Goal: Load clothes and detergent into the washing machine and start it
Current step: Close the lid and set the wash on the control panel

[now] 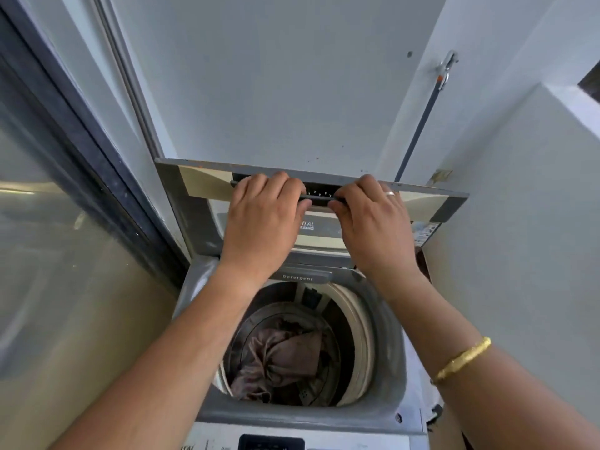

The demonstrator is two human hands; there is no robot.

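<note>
both hands are up on the raised lid here; the left hand (266,206) has its fingers curled over the dark handle bar (319,197) at the lid's front edge with the thumb tucked under, and the right hand (370,211), the one with the silver ring, is clamped on the same bar just beside it; so both are closed on that handle, nothing else in them; the folding grey-and-cream washer lid (201,180) sits roughly level above the opening, and honestly I can't tell from one shot whether it's going up or coming down; below the wrists is the grey drawer flap marked Detergent (298,277), shut, and deeper down the crumpled brownish-mauve cloth (282,355) is lying in the round steel drum (363,332), well below the rim, so the clothes look loaded; whether soap's gone in I can't say; if it's closing, I'd guess keep both hands pulling evenly so the fold doesn't twist, lower it rather than drop it, and get thumbs out from under before it seats; the dark control panel (271,443) at the near edge is next
</note>
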